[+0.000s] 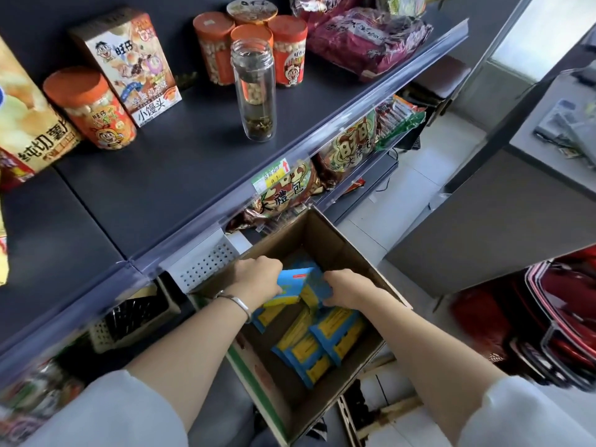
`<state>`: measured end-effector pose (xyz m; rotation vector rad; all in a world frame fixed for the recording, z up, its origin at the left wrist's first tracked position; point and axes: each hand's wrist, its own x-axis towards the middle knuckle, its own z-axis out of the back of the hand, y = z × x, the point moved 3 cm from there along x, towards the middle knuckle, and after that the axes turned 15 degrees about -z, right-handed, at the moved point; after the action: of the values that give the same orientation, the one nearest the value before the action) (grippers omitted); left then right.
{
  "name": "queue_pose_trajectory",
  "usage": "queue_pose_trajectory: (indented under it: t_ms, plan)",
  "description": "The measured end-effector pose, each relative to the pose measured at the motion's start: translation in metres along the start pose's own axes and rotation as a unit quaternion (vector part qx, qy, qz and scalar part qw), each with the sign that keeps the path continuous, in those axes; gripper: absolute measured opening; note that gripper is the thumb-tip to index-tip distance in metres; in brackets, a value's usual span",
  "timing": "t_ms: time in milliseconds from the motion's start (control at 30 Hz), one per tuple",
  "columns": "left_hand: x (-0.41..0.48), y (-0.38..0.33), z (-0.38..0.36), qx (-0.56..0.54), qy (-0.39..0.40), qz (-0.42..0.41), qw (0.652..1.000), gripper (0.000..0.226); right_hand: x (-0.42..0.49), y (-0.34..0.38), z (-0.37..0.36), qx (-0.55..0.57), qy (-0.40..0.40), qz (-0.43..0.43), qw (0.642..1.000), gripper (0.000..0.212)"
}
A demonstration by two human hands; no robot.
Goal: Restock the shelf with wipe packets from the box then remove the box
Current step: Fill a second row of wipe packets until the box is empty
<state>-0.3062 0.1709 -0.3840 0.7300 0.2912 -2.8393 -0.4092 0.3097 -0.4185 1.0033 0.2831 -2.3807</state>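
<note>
Dark matte metal shelf [180, 175], from 9 to 1 o'clock, has bare room beside a clear, capless bottle [253, 91]; an arm swinging up could well topple it. Brown corrugated cardboard box [338, 246], at 6 o'clock, sits below the shelf edge. Flat, glossy blue-and-yellow wipe packets [309, 346] lie loose inside it. Left hand [258, 279] and right hand [348, 290] both curl round the top packets [295, 280]; the slick film might slip from an overfull grip.

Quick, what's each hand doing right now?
Left hand: grips a blue wipe packet.
Right hand: grips a second packet beside it.
</note>
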Motion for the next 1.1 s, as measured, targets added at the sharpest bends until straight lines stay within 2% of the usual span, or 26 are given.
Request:
queue_pose_trajectory:
  t_ms: [133,267,533,733,933,1100]
  plan:
    - [0.004,0.004,-0.010,-0.004,0.002,0.002,1.000,0.026,0.010,-0.004,-0.035,-0.073,0.050,-0.046,0.995,0.055]
    - [0.009,0.003,-0.021,-0.012,0.005,-0.010,1.000,0.026,0.013,-0.002,-0.056,-0.124,0.079,-0.069,0.987,0.059]
    - [0.010,-0.002,-0.034,-0.024,0.012,-0.024,0.999,0.022,0.016,-0.001,-0.057,-0.079,0.040,-0.093,0.992,0.038]
    - [0.008,-0.003,-0.035,-0.027,0.014,-0.028,0.999,0.021,0.013,-0.005,-0.051,-0.031,0.047,-0.146,0.988,0.057]
    - [0.003,-0.007,-0.038,-0.025,0.011,-0.032,0.999,0.024,-0.002,0.001,-0.060,-0.048,0.012,-0.177,0.983,0.053]
    - [-0.001,-0.009,-0.039,-0.023,0.015,-0.022,0.999,0.024,-0.008,-0.017,-0.052,-0.096,0.002,-0.162,0.982,0.044]
